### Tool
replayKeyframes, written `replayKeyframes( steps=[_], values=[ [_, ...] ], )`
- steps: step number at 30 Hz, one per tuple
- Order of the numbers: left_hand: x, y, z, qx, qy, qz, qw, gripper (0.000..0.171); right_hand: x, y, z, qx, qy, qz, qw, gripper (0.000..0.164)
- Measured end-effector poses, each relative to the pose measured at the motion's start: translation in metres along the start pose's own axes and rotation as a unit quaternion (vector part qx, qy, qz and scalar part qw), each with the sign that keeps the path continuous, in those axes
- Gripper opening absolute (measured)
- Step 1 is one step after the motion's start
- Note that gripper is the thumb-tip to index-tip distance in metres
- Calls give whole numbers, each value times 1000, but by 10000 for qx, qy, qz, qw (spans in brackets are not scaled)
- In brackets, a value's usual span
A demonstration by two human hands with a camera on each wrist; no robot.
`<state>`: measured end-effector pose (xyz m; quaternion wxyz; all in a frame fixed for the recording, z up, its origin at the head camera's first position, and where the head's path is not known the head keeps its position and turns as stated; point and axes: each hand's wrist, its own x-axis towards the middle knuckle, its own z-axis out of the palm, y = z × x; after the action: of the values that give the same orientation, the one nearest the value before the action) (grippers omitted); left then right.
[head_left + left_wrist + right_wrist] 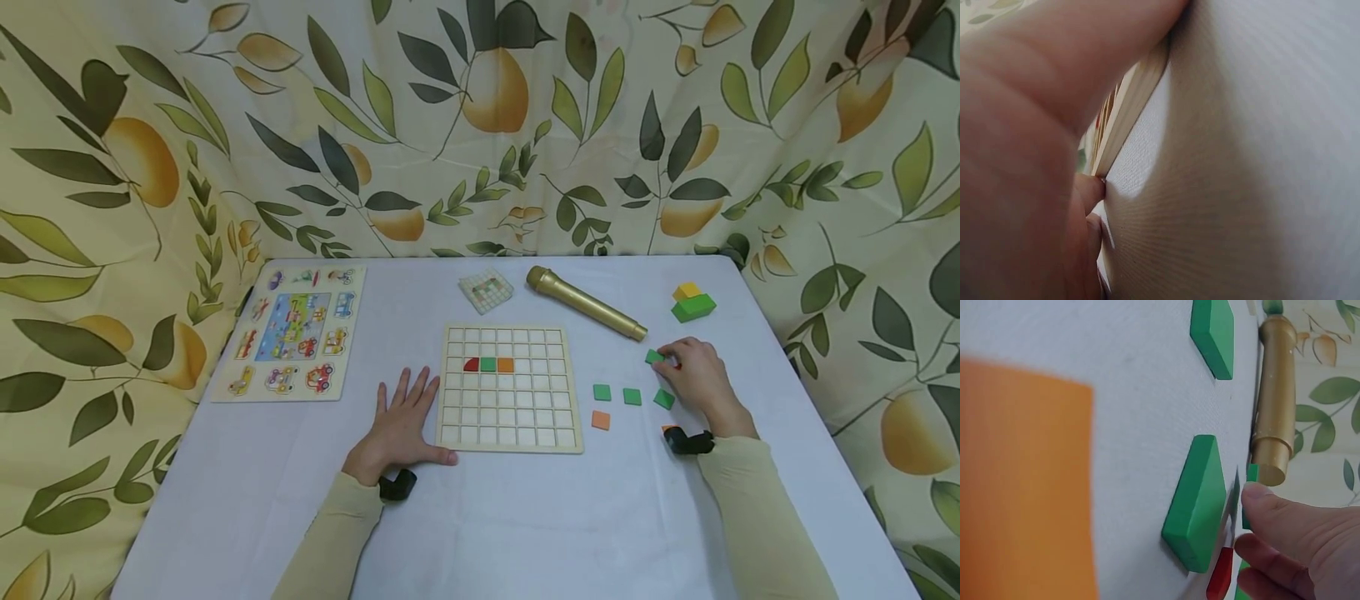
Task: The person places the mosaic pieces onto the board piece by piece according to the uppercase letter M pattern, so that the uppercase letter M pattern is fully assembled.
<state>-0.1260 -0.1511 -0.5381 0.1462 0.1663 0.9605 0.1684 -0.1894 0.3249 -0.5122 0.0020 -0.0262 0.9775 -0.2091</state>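
My left hand [401, 425] lies spread on the table at the lower left corner of a wooden grid board [510, 450]. Its thumb runs along the board's near edge, and the left wrist view shows the board's side [1132, 112] close by the fingers. A red piece [472, 364], a green tile [488, 364] and an orange tile [506, 365] sit side by side in the grid. To the right, my right hand [699, 379] pinches a green square tile [1251, 487] between thumb and fingers. Below the fingers, a red piece [1220, 575] shows beside another green tile [1194, 506].
Green tiles [602, 392] and an orange tile [601, 420] lie right of the board. Behind are a gold microphone-shaped stick [588, 306], a small patterned card [486, 291], and green and yellow blocks [693, 308]. A vehicle picture puzzle [351, 333] lies at the left.
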Motion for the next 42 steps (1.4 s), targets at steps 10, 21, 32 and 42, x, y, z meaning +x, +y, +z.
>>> replayKeyframes(
  steps=[10,21,32,42],
  values=[
    [0,1,0,22,-103,-55,9999,135,-4,-8,-2,337,107,469,9983,34],
    [0,1,0,29,-37,-25,10000,135,-4,-23,-7,583,494,113,9970,37],
    [-1,2,0,25,66,37,10000,133,7,-44,-5,546,514,-118,9971,39],
    [0,2,0,38,18,-5,10000,134,11,-74,1,790,41,-623,9949,32]
  ],
)
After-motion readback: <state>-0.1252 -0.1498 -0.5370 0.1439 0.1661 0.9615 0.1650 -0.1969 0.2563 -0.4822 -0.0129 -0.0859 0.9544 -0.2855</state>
